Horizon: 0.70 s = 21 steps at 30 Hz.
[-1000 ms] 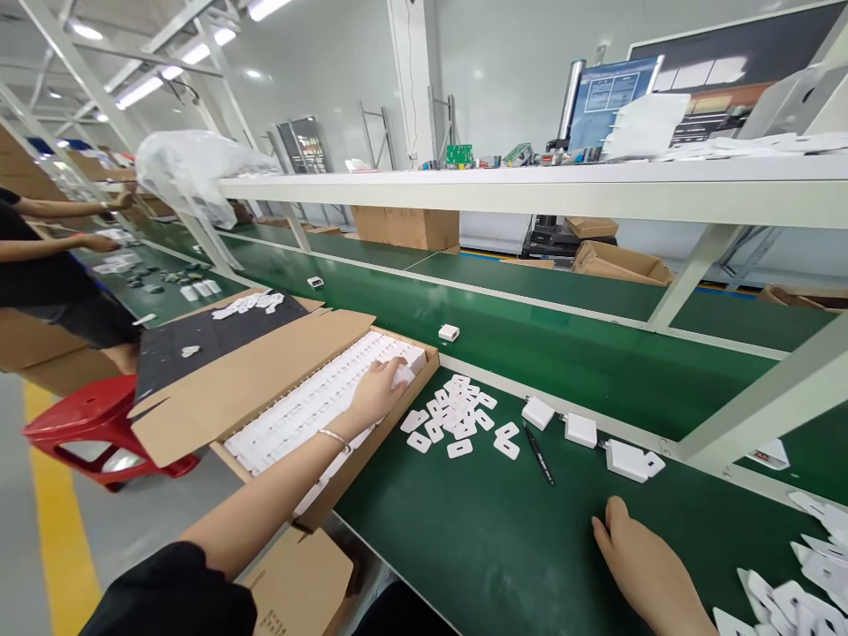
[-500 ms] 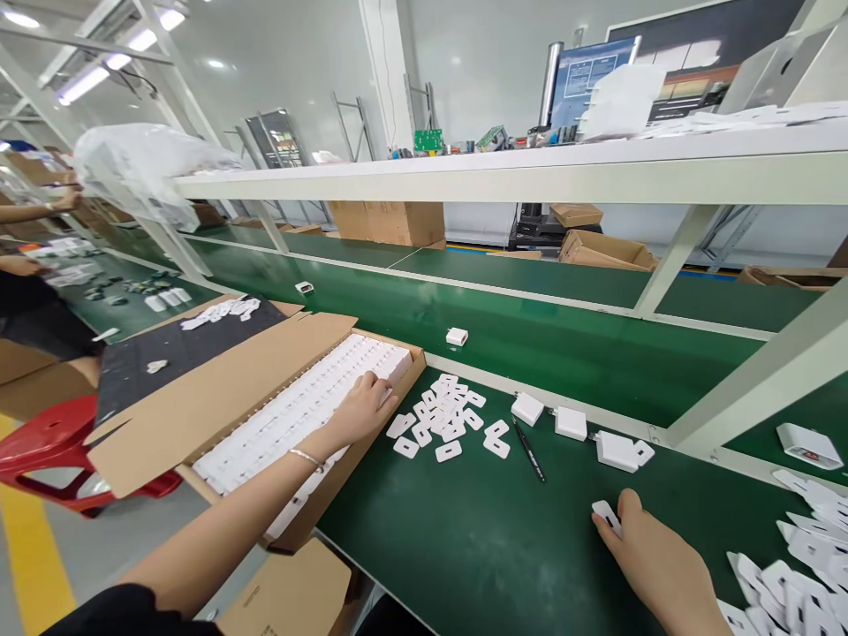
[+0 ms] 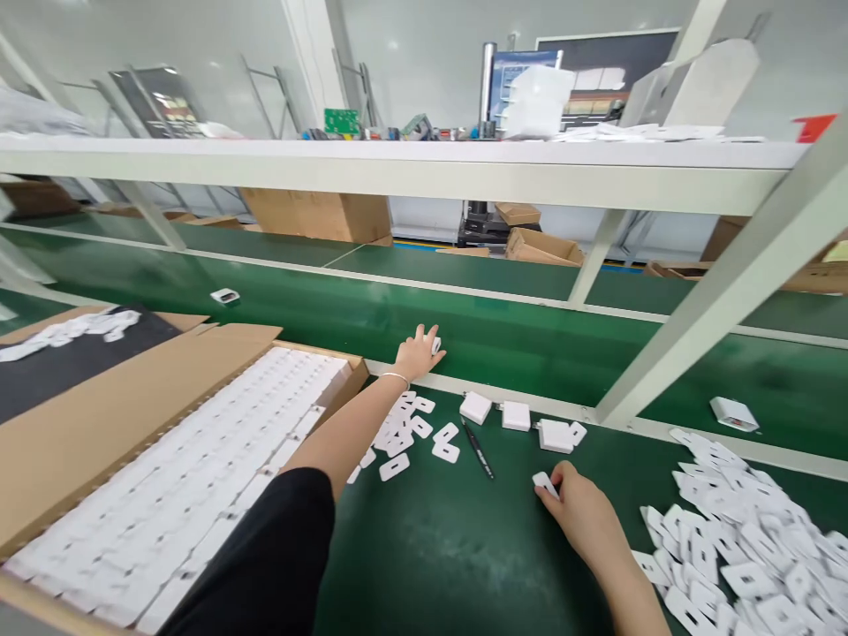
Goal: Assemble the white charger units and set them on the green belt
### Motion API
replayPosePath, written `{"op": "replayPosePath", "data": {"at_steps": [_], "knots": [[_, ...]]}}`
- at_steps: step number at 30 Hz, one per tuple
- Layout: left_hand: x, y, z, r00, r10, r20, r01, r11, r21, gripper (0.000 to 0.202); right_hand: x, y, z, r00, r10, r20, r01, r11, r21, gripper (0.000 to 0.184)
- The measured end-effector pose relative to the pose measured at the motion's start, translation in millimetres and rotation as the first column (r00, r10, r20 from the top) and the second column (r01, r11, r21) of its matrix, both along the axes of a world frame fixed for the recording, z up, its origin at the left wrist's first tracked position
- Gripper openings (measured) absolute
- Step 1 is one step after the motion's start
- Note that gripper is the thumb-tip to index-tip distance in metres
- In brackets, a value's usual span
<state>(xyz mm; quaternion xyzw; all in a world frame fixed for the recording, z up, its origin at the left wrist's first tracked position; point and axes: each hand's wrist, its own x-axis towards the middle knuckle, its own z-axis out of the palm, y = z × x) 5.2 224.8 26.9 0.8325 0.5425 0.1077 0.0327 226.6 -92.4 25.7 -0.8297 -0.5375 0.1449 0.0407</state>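
My left hand [image 3: 416,355] reaches over the belt with its thumb and index finger around a small white charger block [image 3: 435,345]; the fingers partly cover it. Between thumb and fingertips, my right hand [image 3: 583,508] pinches a white slotted plate [image 3: 544,483] just above the green bench. Several white charger blocks [image 3: 516,415] stand in a row along the bench rail, and a loose plate [image 3: 578,433] touches the rightmost one. A pen [image 3: 478,450] lies near them. Loose white plates [image 3: 396,466] are scattered under my left forearm.
At left an open cardboard box [image 3: 358,382] holds rows of white blocks. A big heap of white plates [image 3: 748,530] lies at right. More single blocks sit on the green belt [image 3: 318,305]. A slanted post [image 3: 722,327] and a shelf [image 3: 424,175] frame the bench.
My left hand has moved from the box to the belt and taken hold of the charger block there. My right hand still pinches the plate. The view has turned right.
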Motion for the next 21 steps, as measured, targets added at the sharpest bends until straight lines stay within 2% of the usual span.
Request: {"op": "replayPosePath", "data": {"at_steps": [4,7,9,12,15,16,18,20,21], "knots": [[28.6,10.1,-13.6,0.991,-0.045,0.128,0.054,0.996,-0.07,0.048,4.1,0.4,0.5,0.998,-0.012,0.067,0.008,0.998,0.067,0.013],[33.8,5.8,-11.2,0.953,-0.121,0.278,0.153,0.983,-0.098,0.044,3.2,0.2,1.4,0.994,-0.016,0.108,0.005,0.995,0.098,0.009],[32.9,-7.5,-6.3,0.901,-0.179,0.396,0.235,0.967,-0.097,0.043,1.8,-0.1,1.9,0.992,-0.02,0.126,0.005,0.993,0.114,0.009],[21.5,-52.6,-2.2,0.796,-0.234,0.557,0.335,0.938,-0.085,0.041,0.2,-1.3,2.2,0.988,-0.036,0.148,0.017,0.991,0.129,0.018],[-2.9,-122.2,-5.5,0.703,-0.237,0.671,0.403,0.909,-0.102,0.051,-1.6,-3.3,1.9,0.984,-0.039,0.171,0.016,0.991,0.136,0.023],[-12.0,-146.2,-7.6,0.656,-0.231,0.718,0.437,0.893,-0.112,0.053,-2.6,-4.0,1.5,0.982,-0.034,0.185,0.01,0.991,0.131,0.022],[-27.7,-187.7,-11.2,0.403,-0.148,0.903,0.611,0.778,-0.145,0.055,-6.1,-5.0,-0.1,0.975,-0.016,0.224,-0.012,0.992,0.122,0.017],[-38.0,-215.1,-13.5,0.221,-0.069,0.973,0.736,0.666,-0.12,0.06,-11.4,-5.3,-1.9,0.97,0.011,0.241,-0.046,0.989,0.142,0.015],[-40.8,-223.0,-14.4,0.169,-0.038,0.985,0.777,0.62,-0.11,0.062,-14.7,-5.3,-2.6,0.974,0.024,0.226,-0.064,0.983,0.175,0.015]]}}
